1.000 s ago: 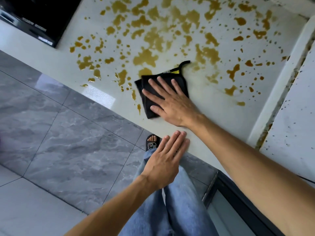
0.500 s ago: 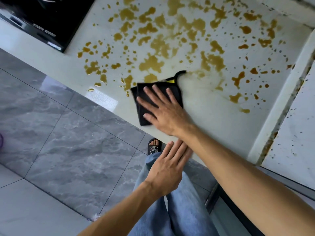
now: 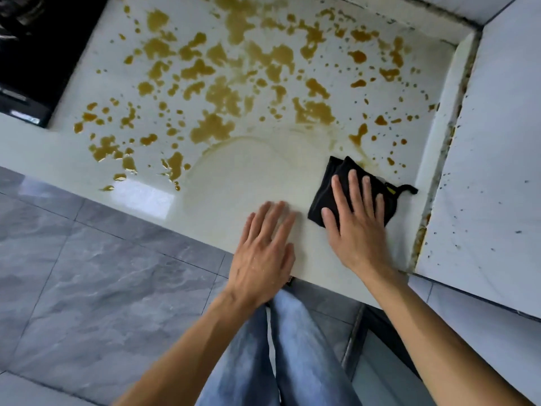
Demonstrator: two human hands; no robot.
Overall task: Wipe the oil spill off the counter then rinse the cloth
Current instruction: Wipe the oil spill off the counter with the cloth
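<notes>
Brown oil spill (image 3: 222, 83) lies in blotches and drops over most of the white counter (image 3: 243, 183). A folded black cloth (image 3: 330, 183) with a small loop and yellow tag lies flat near the counter's front right. My right hand (image 3: 355, 221) presses flat on the cloth, fingers spread, covering much of it. My left hand (image 3: 263, 253) rests flat on the counter's front edge, left of the cloth, holding nothing. A wiped, smeared patch spreads between the cloth and the remaining blotches.
A black cooktop (image 3: 32, 54) sits at the counter's far left. A white speckled wall (image 3: 497, 171) rises along the right side with a grimy seam (image 3: 439, 183). Grey floor tiles (image 3: 87, 273) and my jeans (image 3: 292, 361) lie below the counter edge.
My right hand slid the cloth rightward along the front of the counter, leaving a wiped streak. My left hand moved up onto the counter edge.
</notes>
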